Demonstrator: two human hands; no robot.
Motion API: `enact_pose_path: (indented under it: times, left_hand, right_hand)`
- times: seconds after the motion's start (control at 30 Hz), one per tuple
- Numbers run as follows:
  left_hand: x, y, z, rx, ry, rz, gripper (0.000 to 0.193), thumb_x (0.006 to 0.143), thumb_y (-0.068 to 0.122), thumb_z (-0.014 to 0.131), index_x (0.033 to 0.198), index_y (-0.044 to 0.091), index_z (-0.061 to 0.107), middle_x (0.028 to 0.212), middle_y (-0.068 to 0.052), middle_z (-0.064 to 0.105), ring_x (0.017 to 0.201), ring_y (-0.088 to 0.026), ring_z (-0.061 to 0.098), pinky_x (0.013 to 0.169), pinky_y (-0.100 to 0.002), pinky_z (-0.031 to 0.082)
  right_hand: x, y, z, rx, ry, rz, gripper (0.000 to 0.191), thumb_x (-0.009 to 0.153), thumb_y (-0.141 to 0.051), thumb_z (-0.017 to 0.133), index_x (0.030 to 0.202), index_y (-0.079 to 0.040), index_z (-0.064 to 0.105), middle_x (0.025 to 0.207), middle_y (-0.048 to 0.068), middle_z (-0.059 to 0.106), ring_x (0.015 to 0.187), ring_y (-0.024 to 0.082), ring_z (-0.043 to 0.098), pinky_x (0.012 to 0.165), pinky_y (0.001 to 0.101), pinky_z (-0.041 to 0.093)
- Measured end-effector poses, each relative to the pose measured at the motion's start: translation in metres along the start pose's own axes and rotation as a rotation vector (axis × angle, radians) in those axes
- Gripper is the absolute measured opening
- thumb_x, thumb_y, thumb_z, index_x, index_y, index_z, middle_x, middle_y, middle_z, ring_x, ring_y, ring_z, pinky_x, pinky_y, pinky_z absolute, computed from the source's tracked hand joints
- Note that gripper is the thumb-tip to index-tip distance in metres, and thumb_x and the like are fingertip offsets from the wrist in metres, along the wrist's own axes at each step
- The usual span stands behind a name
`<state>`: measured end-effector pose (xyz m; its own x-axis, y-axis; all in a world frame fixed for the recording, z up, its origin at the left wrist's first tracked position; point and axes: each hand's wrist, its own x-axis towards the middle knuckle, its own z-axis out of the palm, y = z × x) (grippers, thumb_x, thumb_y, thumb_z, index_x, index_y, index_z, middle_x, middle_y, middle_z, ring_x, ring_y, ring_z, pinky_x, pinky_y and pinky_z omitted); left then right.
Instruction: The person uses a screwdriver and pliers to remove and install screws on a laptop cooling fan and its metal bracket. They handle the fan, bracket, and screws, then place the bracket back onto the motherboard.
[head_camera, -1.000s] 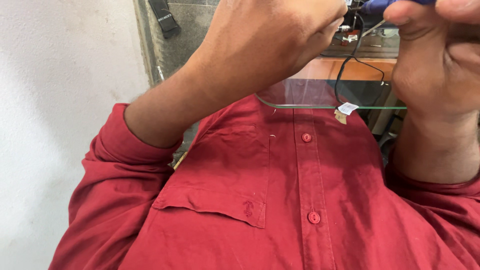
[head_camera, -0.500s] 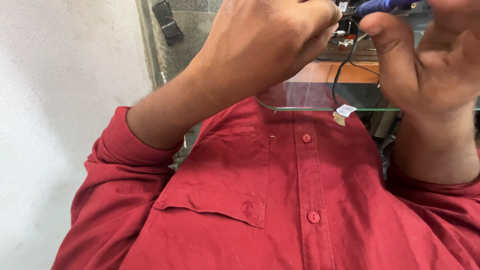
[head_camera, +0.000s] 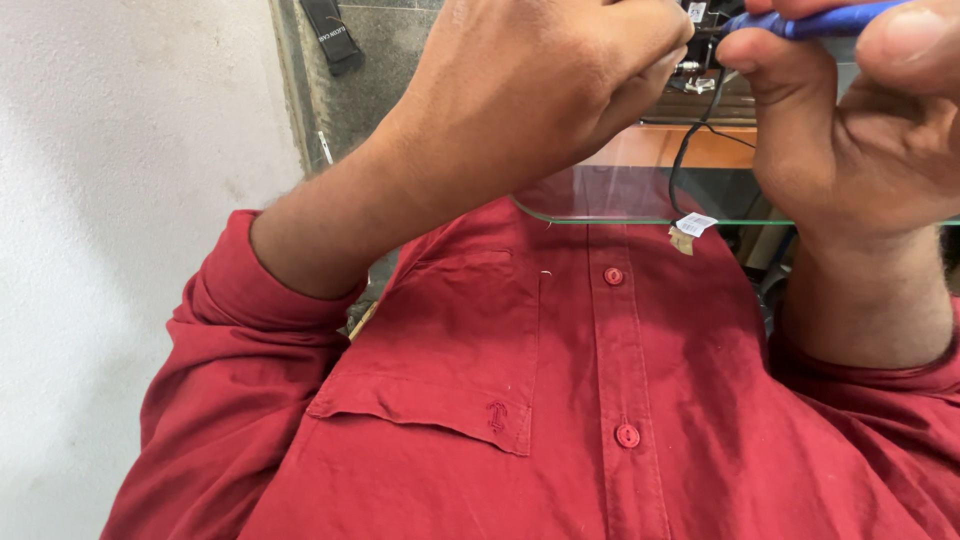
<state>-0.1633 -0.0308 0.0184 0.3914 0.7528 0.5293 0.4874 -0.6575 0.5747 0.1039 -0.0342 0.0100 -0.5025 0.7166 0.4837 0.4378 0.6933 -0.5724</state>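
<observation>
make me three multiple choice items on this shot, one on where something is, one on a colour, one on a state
1. Where does the small white tag sit?
A. on the white wall
B. at the edge of the glass shelf
C. on the shirt pocket

2. What colour is the tool pinched in the right hand?
A. blue
B. green
C. yellow

3. How is the left hand held?
A. flat and open
B. hanging at the side
C. curled into a fist, fingers closed

Answers:
1. B, the tag hangs at the front rim of the clear shelf, above the red shirt.
2. A, a blue shaft shows between the thumb and fingers at the top right.
3. C, the knuckles are bent and the fingers tucked in; what they grip is hidden.
</observation>
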Motion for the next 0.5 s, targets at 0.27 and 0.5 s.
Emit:
enact_pose_path:
  times: [0.27, 0.5]
  left_hand:
    - [0.000, -0.002, 0.001, 0.027, 0.002, 0.034, 0.014, 0.097, 0.014, 0.069, 0.087, 0.008, 0.062, 0.075, -0.010, 0.058, 0.066, -0.027, 0.062, 0.058, -0.041, 0.046]
    - [-0.001, 0.000, 0.000, 0.006, 0.013, 0.013, 0.015, 0.098, 0.015, 0.069, 0.086, 0.009, 0.063, 0.076, -0.009, 0.059, 0.067, -0.027, 0.063, 0.060, -0.041, 0.047]
  right_hand:
    - [-0.009, 0.015, 0.003, -0.009, 0.071, -0.072, 0.046, 0.101, 0.012, 0.085, 0.129, 0.005, 0.049, 0.111, 0.015, 0.059, 0.095, 0.024, 0.064, 0.079, 0.0329, 0.051]
    - [-0.019, 0.021, -0.003, -0.012, 0.091, -0.041, 0.053, 0.098, 0.010, 0.082, 0.134, 0.006, 0.044, 0.113, 0.017, 0.054, 0.097, 0.028, 0.061, 0.078, 0.0350, 0.050]
